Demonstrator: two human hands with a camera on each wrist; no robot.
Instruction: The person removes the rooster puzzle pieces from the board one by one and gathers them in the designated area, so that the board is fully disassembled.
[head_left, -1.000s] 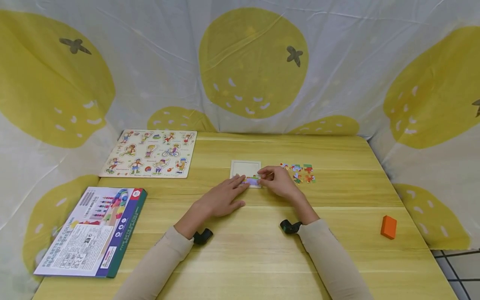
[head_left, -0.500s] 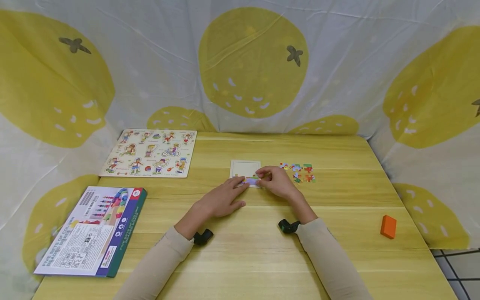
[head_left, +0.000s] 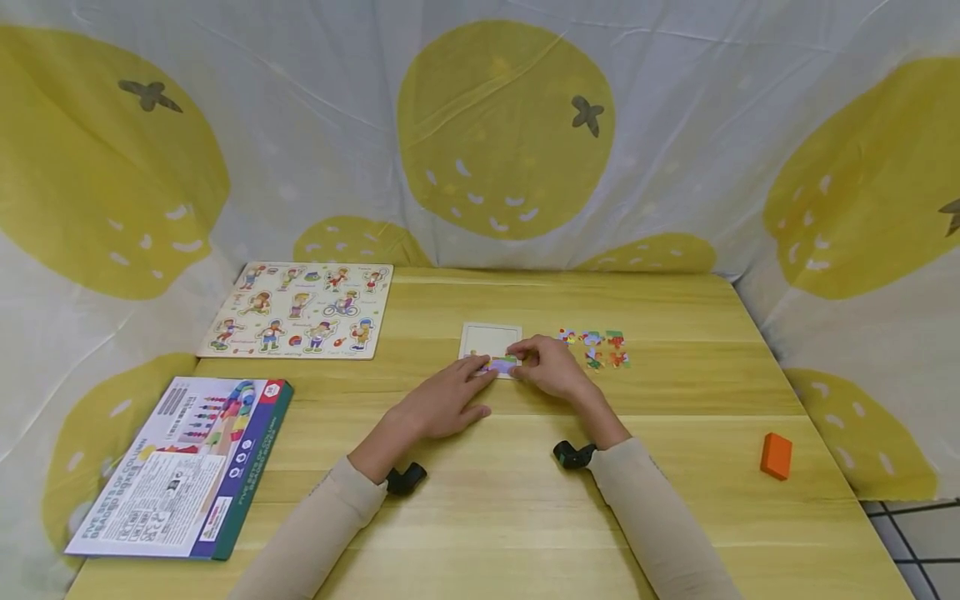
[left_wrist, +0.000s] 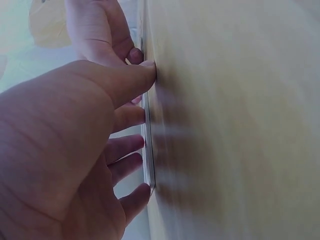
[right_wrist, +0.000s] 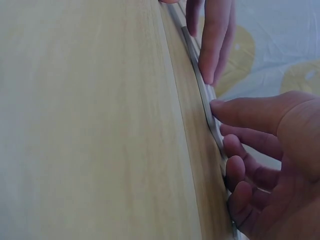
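A small pale square puzzle tray (head_left: 491, 338) lies mid-table, with purple and green jigsaw pieces (head_left: 501, 365) along its near edge. My left hand (head_left: 442, 400) rests its straight fingertips on the tray's near left part and the pieces there. From the right, my right hand (head_left: 557, 367) pinches a jigsaw piece at the tray's near right corner; thumb and fingers hide most of it. In the right wrist view, the thumb (right_wrist: 245, 112) touches the tray's edge and the other fingers are curled. Several loose jigsaw pieces (head_left: 592, 359) lie to the right of the tray.
A peg puzzle board (head_left: 300, 304) with child figures lies at the back left. In front of it is a flat boxed toy (head_left: 180, 467). An orange block (head_left: 776, 456) sits near the right edge of the wooden table (head_left: 487, 517). A lemon-print cloth (head_left: 502, 125) hangs behind.
My right hand has moved slightly left over the tray's near right corner, its fingers further onto the tray. My left hand stays where it was. The loose pieces have not moved.
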